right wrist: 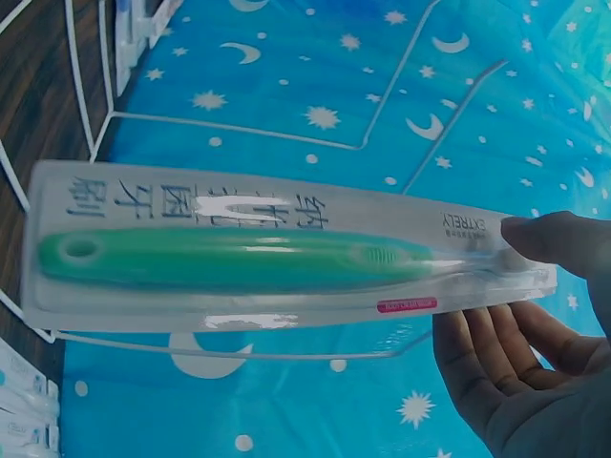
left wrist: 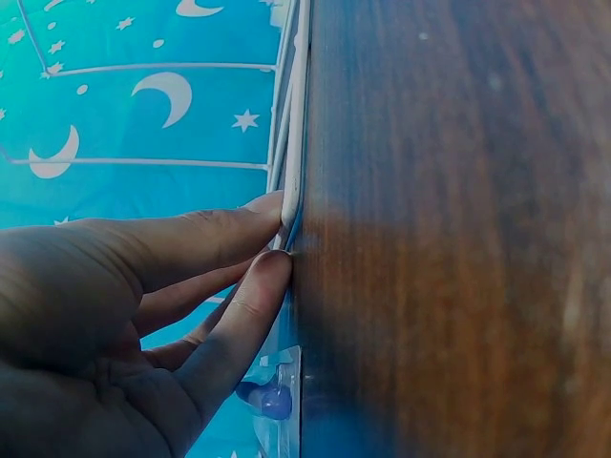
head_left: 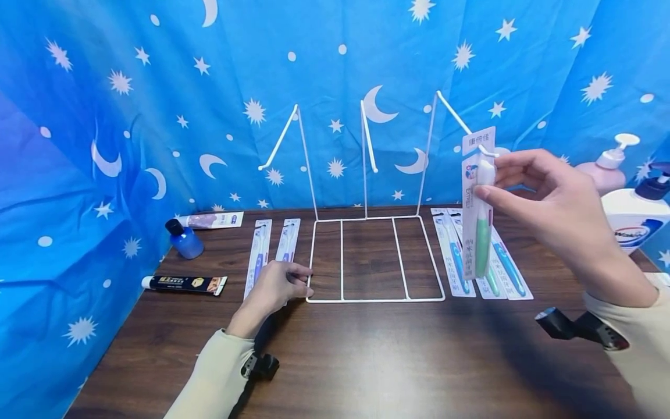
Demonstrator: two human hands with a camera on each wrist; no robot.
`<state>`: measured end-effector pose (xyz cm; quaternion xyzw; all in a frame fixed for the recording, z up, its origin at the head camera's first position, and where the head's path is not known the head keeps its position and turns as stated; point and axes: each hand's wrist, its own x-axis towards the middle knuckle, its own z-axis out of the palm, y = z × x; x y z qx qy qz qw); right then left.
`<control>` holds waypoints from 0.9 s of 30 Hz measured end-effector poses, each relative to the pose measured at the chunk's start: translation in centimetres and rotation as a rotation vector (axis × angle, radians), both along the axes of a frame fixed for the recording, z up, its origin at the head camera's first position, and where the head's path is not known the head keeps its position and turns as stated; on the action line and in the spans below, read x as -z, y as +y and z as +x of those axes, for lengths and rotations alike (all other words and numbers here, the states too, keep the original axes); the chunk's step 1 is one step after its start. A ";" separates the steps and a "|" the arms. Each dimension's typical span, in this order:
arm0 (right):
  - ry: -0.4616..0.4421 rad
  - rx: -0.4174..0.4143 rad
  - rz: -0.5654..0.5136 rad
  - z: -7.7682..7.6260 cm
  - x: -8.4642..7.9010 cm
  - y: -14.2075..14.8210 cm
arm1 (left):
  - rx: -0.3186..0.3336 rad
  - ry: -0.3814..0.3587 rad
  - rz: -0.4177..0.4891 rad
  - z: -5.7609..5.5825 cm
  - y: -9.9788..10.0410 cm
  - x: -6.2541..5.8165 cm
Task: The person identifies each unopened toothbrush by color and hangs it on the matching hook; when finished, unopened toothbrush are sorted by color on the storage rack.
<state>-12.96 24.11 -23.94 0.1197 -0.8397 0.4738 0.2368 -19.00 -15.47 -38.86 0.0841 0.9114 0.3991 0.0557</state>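
Nr btls (head_left: 630, 218), R fingers (head_left: 506, 202) pinch pkgd t'brush (head_left: 477, 215), partly hiding other pkgs (head_left: 510, 273), L fingers (left wrist: 243, 310) pinch rack (head_left: 376, 300).

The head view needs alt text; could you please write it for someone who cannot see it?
A person's right hand holds a packaged green toothbrush at the tip of the right hook on a white wire rack, while the left hand pinches the rack's near-left corner. Other packaged toothbrushes lie on the wooden table to either side.

Blue bottle (head_left: 188, 243), black tube (head_left: 185, 284) at left; pump bottles (head_left: 635, 215) right; starry curtain (head_left: 324, 52) behind.
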 end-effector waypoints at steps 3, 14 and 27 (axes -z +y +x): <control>0.026 0.005 -0.003 -0.7 0.2 -0.2 | 0.009 0.006 0.009 0.1 -0.1 -0.1; 0.058 0.090 0.057 -3.9 0.5 -0.6 | 0.018 0.011 0.014 0.1 0.0 0.0; 0.075 0.142 0.070 -8.1 0.7 -1.2 | 0.005 0.013 0.018 0.1 -0.1 0.1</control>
